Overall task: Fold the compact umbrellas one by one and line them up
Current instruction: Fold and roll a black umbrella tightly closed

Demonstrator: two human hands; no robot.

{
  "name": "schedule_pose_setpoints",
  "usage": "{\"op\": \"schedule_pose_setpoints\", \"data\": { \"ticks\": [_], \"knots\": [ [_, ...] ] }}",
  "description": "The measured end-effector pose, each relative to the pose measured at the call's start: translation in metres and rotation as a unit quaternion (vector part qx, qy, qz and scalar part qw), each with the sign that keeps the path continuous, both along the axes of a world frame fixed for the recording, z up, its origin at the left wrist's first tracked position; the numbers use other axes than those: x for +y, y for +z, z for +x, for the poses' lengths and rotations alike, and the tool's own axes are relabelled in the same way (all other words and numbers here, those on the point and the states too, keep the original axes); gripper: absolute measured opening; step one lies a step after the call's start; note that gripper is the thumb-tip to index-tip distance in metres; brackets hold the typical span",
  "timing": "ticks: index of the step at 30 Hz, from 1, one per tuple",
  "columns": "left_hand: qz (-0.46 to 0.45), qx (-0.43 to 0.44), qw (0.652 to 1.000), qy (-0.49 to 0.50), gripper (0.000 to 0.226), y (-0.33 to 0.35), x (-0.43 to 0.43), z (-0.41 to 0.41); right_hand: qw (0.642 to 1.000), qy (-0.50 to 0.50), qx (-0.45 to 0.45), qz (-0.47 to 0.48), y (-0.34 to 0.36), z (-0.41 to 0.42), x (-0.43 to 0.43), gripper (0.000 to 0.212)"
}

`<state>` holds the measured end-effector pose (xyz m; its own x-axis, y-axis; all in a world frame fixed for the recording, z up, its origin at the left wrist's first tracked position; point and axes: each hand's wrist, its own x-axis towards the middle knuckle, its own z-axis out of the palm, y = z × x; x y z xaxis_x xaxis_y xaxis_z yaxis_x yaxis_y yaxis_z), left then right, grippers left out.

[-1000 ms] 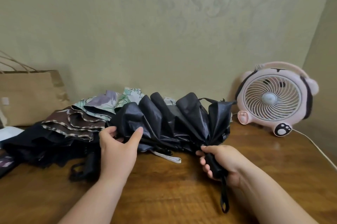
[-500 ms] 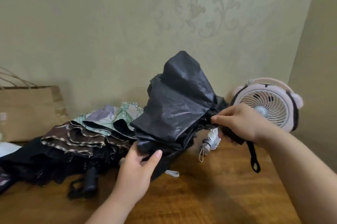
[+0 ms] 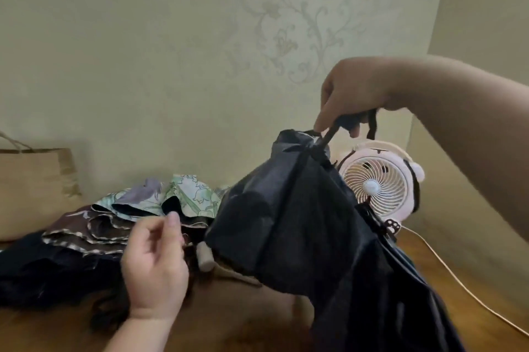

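Black umbrella [image 3: 300, 222] hangs from the right hand [image 3: 355, 91], fingers [image 3: 325, 114] gripping its handle [image 3: 347, 120]; left hand [image 3: 154, 265] loosely curled, empty.

The wooden table [image 3: 229, 320] is carrying a heap of unfolded umbrellas [image 3: 94, 234] across its left half, a floral umbrella [image 3: 189, 197] lying farthest back, while a paper bag [image 3: 34, 188] is standing at the far left, a pink fan [image 3: 378, 185] is sitting at the far right, and its cord [image 3: 458, 280] is trailing nearward along the right side
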<state>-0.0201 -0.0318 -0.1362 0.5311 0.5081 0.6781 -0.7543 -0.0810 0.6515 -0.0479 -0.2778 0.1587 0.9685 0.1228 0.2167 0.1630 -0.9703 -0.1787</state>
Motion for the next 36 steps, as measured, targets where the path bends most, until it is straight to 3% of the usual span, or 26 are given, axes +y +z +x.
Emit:
{"op": "schedule_pose_setpoints", "data": {
  "ticks": [5, 7, 9, 12, 14, 15, 20, 23, 25, 29, 33, 36],
  "knots": [
    [0.096, -0.058, 0.992, 0.055, 0.022, 0.031, 0.017, -0.02, 0.989, 0.076, -0.041, -0.122, -0.02, -0.002, 0.048, 0.036],
    [0.139, -0.048, 0.989, -0.002, 0.017, 0.052, 0.013, -0.031, 0.983, 0.117, -0.044, -0.133, -0.036, -0.003, 0.061, 0.036],
    [0.213, 0.039, 0.972, -0.088, 0.026, 0.071, 0.006, -0.033, 0.981, 0.145, -0.035, -0.125, -0.053, -0.001, 0.07, 0.039],
    [0.403, 0.194, 0.874, -0.189, 0.074, 0.094, -0.005, -0.027, 0.98, 0.166, -0.031, -0.105, -0.07, 0.004, 0.077, 0.045],
    [0.503, 0.219, 0.812, -0.197, 0.074, 0.101, -0.01, -0.022, 0.975, 0.183, -0.083, -0.096, -0.074, 0.007, 0.079, 0.048],
    [0.527, 0.227, 0.798, -0.182, 0.068, 0.102, -0.011, -0.019, 0.973, 0.192, -0.11, -0.072, -0.077, 0.009, 0.079, 0.048],
    [0.481, 0.209, 0.839, -0.145, 0.05, 0.104, -0.005, -0.005, 0.965, 0.2, -0.136, 0.104, -0.095, 0.013, 0.074, 0.036],
    [0.473, 0.207, 0.844, -0.145, 0.033, 0.1, 0.001, 0.004, 0.958, 0.213, -0.114, 0.153, -0.111, 0.001, 0.058, 0.05],
    [0.484, 0.205, 0.841, -0.132, 0.024, 0.1, 0.002, 0.005, 0.961, 0.189, -0.129, 0.156, -0.119, -0.021, 0.037, 0.065],
    [0.485, 0.212, 0.845, -0.08, 0.014, 0.1, 0.001, 0.006, 0.981, 0.106, -0.139, 0.088, -0.147, -0.089, 0.003, 0.064],
    [0.463, 0.214, 0.858, -0.052, 0.022, 0.1, -0.007, 0.008, 0.991, 0.058, -0.095, 0.077, -0.179, -0.114, -0.002, 0.05],
    [0.445, 0.212, 0.87, -0.033, 0.023, 0.096, -0.014, 0.009, 0.994, 0.047, -0.03, 0.094, -0.183, -0.114, 0.014, 0.06]
  ]
}}
